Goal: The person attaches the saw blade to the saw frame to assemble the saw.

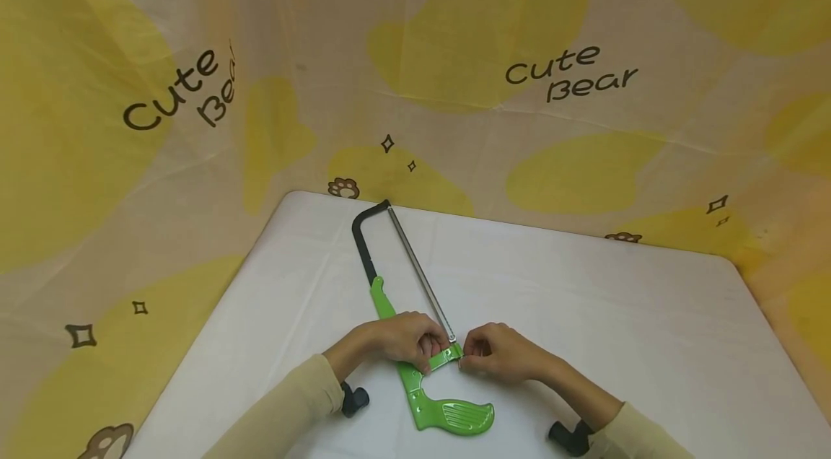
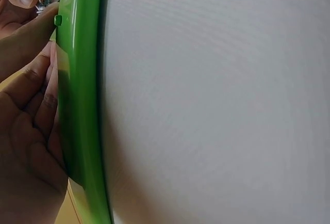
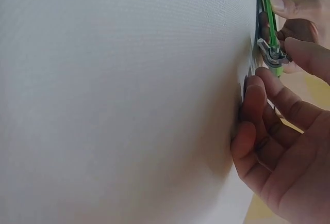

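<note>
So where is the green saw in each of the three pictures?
Head view: the green saw lies flat on the white table, lower middle, between the left hand and the right hand.
Left wrist view: its green frame runs top to bottom along the left side, beside the fingers.
Right wrist view: only its green end with the metal fitting shows, upper right.
Shared landmark: the white table.

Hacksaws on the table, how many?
1. The hacksaw lies flat near the table's front edge; left hand grips its green frame, right hand pinches the blade's near end.
</note>
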Motion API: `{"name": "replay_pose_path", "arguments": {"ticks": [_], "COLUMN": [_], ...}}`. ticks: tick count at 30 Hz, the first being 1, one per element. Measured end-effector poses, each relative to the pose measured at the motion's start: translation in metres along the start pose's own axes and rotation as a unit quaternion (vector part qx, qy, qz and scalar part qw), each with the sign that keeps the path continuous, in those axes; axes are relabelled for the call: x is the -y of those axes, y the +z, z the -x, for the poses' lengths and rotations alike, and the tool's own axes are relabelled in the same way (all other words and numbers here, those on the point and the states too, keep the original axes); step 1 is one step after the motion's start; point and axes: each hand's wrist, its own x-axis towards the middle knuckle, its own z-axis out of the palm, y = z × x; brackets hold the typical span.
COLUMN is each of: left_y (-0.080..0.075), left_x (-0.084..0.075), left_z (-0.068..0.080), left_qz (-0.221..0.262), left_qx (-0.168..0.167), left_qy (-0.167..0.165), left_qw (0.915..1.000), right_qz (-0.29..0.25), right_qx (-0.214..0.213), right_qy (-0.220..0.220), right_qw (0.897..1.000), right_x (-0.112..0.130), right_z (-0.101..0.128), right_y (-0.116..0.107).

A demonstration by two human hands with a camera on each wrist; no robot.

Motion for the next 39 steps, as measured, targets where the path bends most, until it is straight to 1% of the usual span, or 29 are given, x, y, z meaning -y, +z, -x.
{"name": "replay_pose_path", "arguments": {"ticks": [9, 17, 21, 27, 39], "left_y": [0.0, 0.001, 0.001, 0.001, 0.003], "left_x": [0.0, 0.002, 0.002, 0.002, 0.003], "left_z": [0.0, -0.001, -0.001, -0.001, -0.003], "left_qz": [0.006, 0.005, 0.006, 0.003, 0.002], "left_qx": [-0.003, -0.002, -0.002, -0.003, -0.006], "left_qy": [0.001, 0.007, 0.007, 0.002, -0.002], "left_qw": [1.0, 1.0, 1.0, 1.0, 1.0], "right_qz": [-0.006, 0.015, 0.026, 0.053, 0.057], "right_qx": [-0.003, -0.009, -0.011, -0.028, -0.032], "right_qy": [-0.02, -0.023, -0.017, 0.0, 0.005], "right_qw": [1.0, 1.0, 0.999, 0.998, 0.998], "right_x": [-0.004, -0.005, -0.001, 0.007, 0.008], "right_z": [0.001, 0.002, 0.003, 0.001, 0.0], "right_y": [-0.002, 0.001, 0.003, 0.008, 0.009]}}
